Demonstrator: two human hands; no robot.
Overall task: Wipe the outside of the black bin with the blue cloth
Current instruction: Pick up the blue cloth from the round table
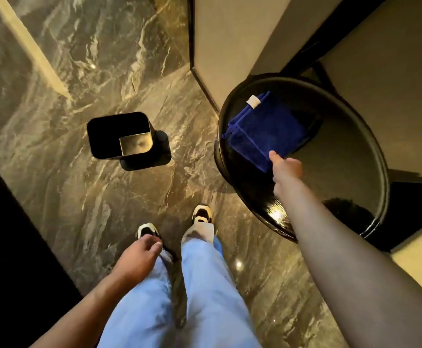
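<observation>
The black bin (pixel 104 136), rectangular and open-topped, stands upright on the marble floor ahead and left of my feet. A folded blue cloth (pixel 262 129) with a white tag lies on a round black table (pixel 355 177) at the right. My right hand (pixel 286 168) reaches over the table and its fingers touch the cloth's near corner; whether they grip it is hidden. Low above my left leg hangs my left hand (pixel 139 257), fingers loosely curled and holding nothing. The bin is well apart from both hands.
A beige wall corner (pixel 230 46) with a dark edge rises behind the table. Marble floor (pixel 92 71) spreads around the bin. A dark area (pixel 9 247) borders the floor at the left. My shoes (pixel 201 214) are a step short of the bin.
</observation>
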